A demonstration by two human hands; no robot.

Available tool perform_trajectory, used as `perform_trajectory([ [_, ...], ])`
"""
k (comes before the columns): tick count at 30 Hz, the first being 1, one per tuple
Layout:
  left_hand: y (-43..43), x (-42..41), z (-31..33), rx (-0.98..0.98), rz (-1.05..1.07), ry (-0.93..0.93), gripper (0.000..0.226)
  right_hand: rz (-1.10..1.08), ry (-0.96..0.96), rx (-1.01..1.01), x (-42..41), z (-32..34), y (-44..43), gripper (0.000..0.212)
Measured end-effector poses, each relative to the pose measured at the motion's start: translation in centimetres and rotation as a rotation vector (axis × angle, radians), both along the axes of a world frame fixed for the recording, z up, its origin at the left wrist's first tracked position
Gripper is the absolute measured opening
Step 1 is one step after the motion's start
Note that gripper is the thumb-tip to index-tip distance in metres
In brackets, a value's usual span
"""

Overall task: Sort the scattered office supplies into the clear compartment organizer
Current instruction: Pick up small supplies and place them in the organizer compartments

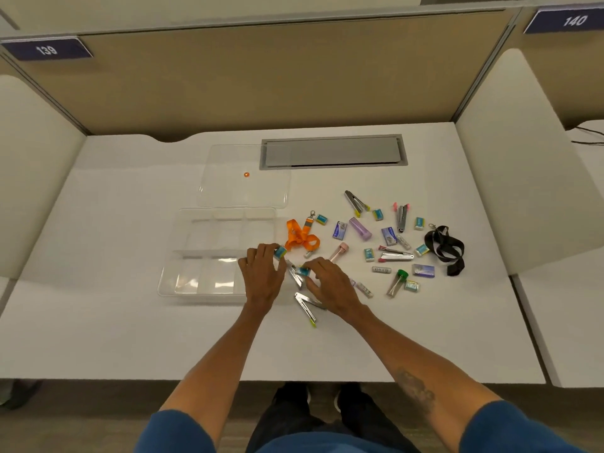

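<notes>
1. On the white desk (pixel 130 322), left of centre, the clear organizer (pixel 209 237) sits uncovered. Its lid (pixel 228 191) lies flat just behind it, with an orange dot (pixel 246 174) on the lid.
2. Progress: every compartment looks empty, as far as see-through plastic lets me judge. Sorting has barely begun.
3. Left hand (pixel 261 276) pinches a small teal packet (pixel 280 252) at its fingertips, just beside the organizer's right rim.
4. Right hand (pixel 330 282) pinches a second teal packet (pixel 304 272) over a silver stapler (pixel 295 278).
5. Left to sort, all loose to the right of the organizer: orange lanyard (pixel 300 237), black lanyard (pixel 444 246), further staplers, blue boxes, more teal packets and small tubes.
6. Writing: the partition plates read "139" (pixel 47 50) and "140" (pixel 574 20). Print on the packets and boxes is too small to read.
</notes>
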State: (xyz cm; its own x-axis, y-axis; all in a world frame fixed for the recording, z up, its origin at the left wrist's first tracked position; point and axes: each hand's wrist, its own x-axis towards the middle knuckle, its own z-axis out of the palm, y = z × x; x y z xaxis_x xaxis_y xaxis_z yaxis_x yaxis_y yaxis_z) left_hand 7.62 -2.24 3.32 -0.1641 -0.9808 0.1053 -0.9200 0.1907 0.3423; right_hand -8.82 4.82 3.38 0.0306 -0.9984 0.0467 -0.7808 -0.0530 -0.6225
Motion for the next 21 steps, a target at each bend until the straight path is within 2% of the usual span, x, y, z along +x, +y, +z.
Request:
perform_trajectory([
  [6,0.7,6.5,-0.9,-0.008,0.090,-0.060,0.022,0.032,-0.047,0.001,6.0,1.1,-3.3,0.026],
  [12,1.0,8.8,-1.3,0.068,0.113,-0.085,0.027,0.042,-0.054,0.051,10.1,0.1,-4.8,0.022],
  [21,0.9,7.7,-1.5,0.027,0.057,-0.053,0.027,-0.057,-0.080,0.036,7.7,-1.2,-3.1,0.022],
])
